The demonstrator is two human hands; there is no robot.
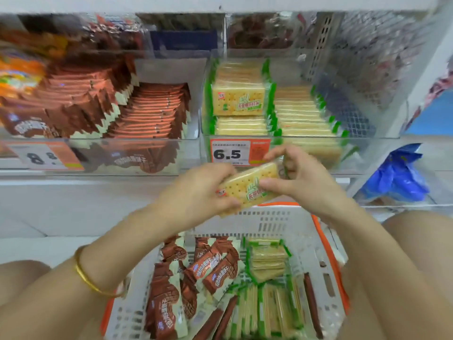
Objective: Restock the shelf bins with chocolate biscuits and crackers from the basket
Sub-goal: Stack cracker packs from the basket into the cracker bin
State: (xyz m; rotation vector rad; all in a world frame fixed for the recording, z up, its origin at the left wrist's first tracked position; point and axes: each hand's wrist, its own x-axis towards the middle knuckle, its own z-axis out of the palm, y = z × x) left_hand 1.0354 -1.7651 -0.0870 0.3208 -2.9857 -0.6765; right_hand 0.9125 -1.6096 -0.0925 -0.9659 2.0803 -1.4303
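Above the white basket (277,222), I am watching both hands holding 1 cracker pack (245,192) up in the air. The left hand (196,192) is gripping the pack's left end, fingers curled round it. The right hand (301,177) is pinching the right end, thumb lying on the front. The pack is tilting, just in front of the 6.5 price tag (232,153) on the clear cracker bin (367,153), where 2 rows of crackers are sitting. Chocolate biscuits (152,111) are filling the chocolate bin (122,141) beside it. Down in the basket, brown chocolate packs (213,266) are lying on the left and more cracker packs (267,261) on the right. A gold bangle (90,278) is hanging on the left wrist.
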